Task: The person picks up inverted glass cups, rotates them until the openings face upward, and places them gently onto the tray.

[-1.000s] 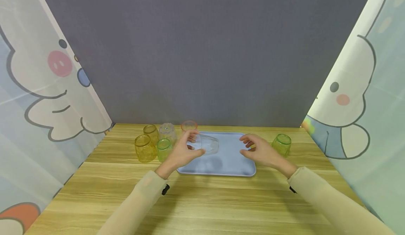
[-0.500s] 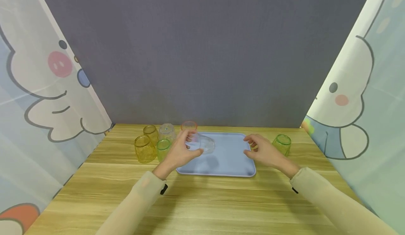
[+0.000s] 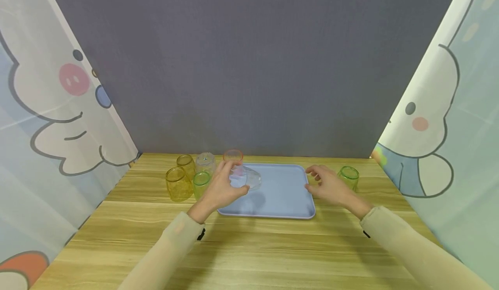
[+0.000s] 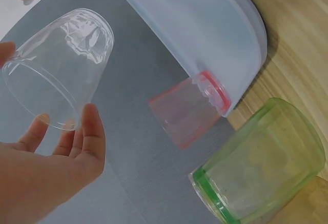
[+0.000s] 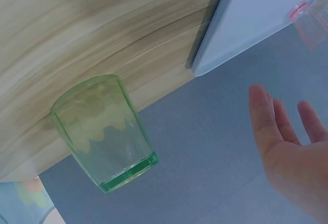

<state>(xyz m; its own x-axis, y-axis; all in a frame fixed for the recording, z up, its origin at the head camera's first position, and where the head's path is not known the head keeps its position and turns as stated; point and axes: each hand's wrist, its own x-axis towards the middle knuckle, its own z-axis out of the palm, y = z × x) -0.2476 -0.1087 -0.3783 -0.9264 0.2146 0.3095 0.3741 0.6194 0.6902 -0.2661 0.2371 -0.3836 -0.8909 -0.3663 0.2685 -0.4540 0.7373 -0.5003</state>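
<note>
My left hand (image 3: 223, 189) grips a clear cup (image 3: 252, 179) near its rim, thumb and fingers round it. The cup is tilted on its side above the left part of a pale blue tray (image 3: 284, 194). In the left wrist view, the fingertips (image 4: 93, 131) press the rim of the clear cup (image 4: 66, 65). My right hand (image 3: 331, 187) hovers at the tray's right edge, fingers loosely bent and holding nothing. A green cup (image 3: 349, 176) stands upside down just beyond it; the right wrist view shows this green cup (image 5: 105, 131) apart from the right hand (image 5: 294, 162).
Left of the tray stand a large yellow cup (image 3: 178, 185), a smaller amber cup (image 3: 186, 163), a clear cup (image 3: 205, 161) and a green cup (image 3: 201, 183). A red-rimmed cup (image 3: 233, 154) is at the tray's back left. A grey panel (image 3: 249, 73) rises behind the wooden table (image 3: 257, 251).
The left hand has shifted slightly left with the clear cup, which points a little more away from me. My right hand has drawn back to the right, toward the green cup.
</note>
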